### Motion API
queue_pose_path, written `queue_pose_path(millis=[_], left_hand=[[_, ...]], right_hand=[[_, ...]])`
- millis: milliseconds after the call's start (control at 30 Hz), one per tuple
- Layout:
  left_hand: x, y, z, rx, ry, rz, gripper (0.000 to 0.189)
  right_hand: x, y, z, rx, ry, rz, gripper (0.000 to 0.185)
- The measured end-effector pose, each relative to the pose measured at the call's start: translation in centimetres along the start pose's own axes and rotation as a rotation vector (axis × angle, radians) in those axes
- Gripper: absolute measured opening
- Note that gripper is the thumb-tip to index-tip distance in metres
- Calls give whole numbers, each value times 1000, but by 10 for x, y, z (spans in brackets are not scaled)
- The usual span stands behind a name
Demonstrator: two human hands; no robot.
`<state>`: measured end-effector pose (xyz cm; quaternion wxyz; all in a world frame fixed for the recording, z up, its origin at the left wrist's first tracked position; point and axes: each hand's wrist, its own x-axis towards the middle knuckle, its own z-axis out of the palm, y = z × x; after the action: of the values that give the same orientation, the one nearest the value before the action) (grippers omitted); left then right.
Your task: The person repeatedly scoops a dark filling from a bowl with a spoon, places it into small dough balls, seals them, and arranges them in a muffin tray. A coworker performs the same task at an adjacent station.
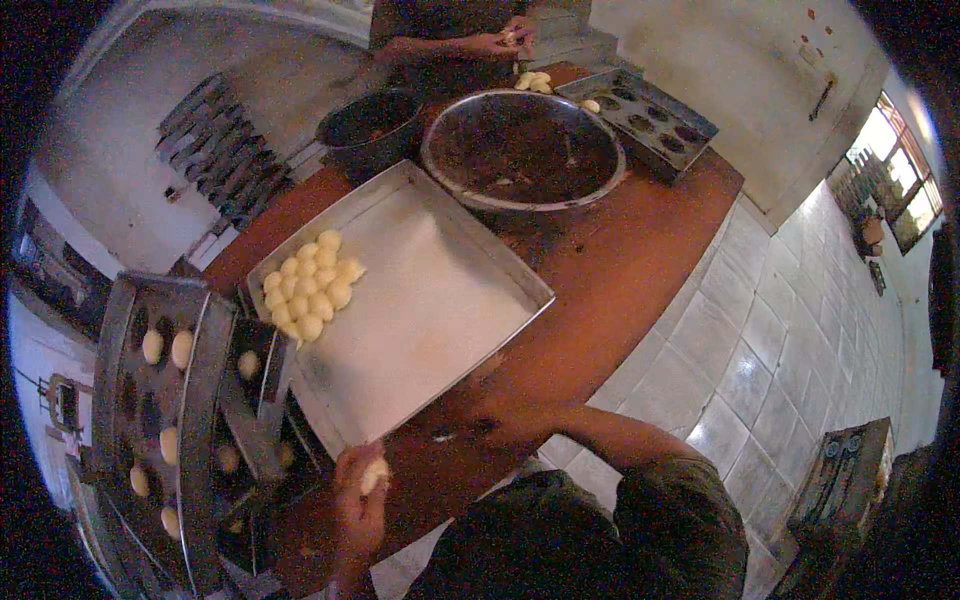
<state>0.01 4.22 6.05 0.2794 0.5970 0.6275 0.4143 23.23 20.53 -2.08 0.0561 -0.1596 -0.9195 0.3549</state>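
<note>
My left hand [361, 480] is closed around a pale piece of dough [374, 475] near the close corner of a large square metal tray [480, 356]. Fine white powder covers that tray's bottom, and a cluster of pale dough balls [307, 289] sits packed at its left corner. My right hand [487, 424] is low over the brown tabletop [615, 277], to the right of the left hand; it is blurred and dark, so its fingers and anything in them cannot be made out.
Stacked metal trays with dough pieces [196, 375] stand at left. Beyond the powdered tray are a wide metal-rimmed basin [616, 180], a dark pot [375, 154] and a moulded pan [679, 165]. Across the table, a person's hands [514, 37] work near dough pieces [534, 81].
</note>
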Motion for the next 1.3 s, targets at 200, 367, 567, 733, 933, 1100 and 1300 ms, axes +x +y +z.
queue_pose_path(millis=[200,367,567,733,933,1100,1300], left_hand=[[-5,-65,17,-722,132,-464,32],[31,-22,41,-442,-120,-463,33],[21,-32,49,-251,4,-578,33],[2,-57,38,-238,306,-776,38],[16,-56,33,-275,271,-777,36],[35,-52,43,-291,175,-685,33],[39,-45,38,-303,216,-609,28]], right_hand=[[-80,32,-126,614,400,300,28],[-53,82,-256,20,970,338,29],[57,198,-279,-526,256,539,25],[129,248,-259,-508,268,455,21],[150,354,-215,-673,199,440,22],[147,325,-214,-308,146,489,32],[109,267,-242,53,156,420,38]])
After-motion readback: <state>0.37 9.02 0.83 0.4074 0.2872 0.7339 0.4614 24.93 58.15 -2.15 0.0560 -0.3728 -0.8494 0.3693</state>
